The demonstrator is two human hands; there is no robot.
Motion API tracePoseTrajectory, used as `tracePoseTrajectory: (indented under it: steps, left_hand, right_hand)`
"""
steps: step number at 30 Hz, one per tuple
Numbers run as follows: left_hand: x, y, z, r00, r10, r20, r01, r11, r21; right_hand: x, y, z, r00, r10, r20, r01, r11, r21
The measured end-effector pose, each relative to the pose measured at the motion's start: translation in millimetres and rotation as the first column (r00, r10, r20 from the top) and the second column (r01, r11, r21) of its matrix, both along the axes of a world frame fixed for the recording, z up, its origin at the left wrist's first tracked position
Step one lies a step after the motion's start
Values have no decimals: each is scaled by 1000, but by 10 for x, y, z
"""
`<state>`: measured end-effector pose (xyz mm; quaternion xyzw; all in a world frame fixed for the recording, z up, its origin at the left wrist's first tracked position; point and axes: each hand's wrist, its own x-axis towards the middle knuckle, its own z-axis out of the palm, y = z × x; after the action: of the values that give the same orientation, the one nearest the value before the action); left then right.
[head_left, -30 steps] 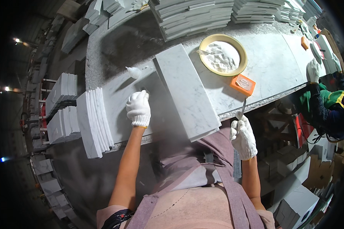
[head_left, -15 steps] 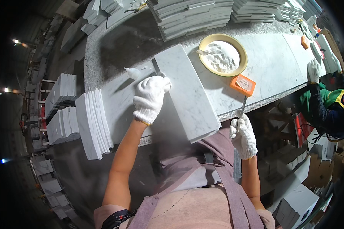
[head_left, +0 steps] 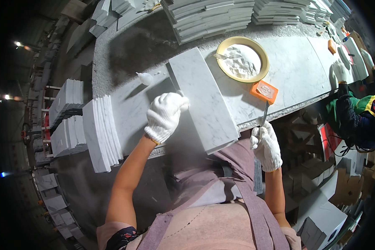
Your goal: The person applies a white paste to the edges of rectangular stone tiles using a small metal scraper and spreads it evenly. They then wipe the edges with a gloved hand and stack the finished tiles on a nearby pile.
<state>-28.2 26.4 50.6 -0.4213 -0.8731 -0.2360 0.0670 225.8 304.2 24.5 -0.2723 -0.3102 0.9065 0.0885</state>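
A white-grey marble slab (head_left: 204, 100) lies raised and slanted across the marble-topped bench, its near corner at my apron. My left hand (head_left: 166, 114), in a white knit glove, is closed against the slab's left edge; a small grey bit shows at the fingers, too hidden to name. Beyond that hand, a small white squeeze bottle (head_left: 145, 78) lies on its side. In its white glove, my right hand (head_left: 267, 146) grips a narrow metal-bladed knife (head_left: 265, 113), blade pointing up beside an orange box (head_left: 264, 91). The knife's handle is hidden in the palm.
A yellow bowl (head_left: 266, 66) of white powder stands past the orange box. Stacked slabs (head_left: 214, 21) line the far side, and more tiles (head_left: 99, 137) lean at the bench's left end. At right, a co-worker's gloved hand (head_left: 340, 71) rests over the bench.
My left hand has slid along the slab's edge toward me. The right hand and knife have barely shifted. The co-worker's hands have moved slightly.
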Motion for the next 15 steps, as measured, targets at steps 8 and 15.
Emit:
tracePoseTrajectory:
  steps: [8,15]
  left_hand:
    - [-39,-379,-371,970,166,-179,-227,883,-410]
    - [113,-203,-116,895,413,-167,-438,884,-162]
  right_hand:
    - [89,66,-127,996,38,85,-42,998,47]
    - [193,75,-133,992,-40,123,33,998,56]
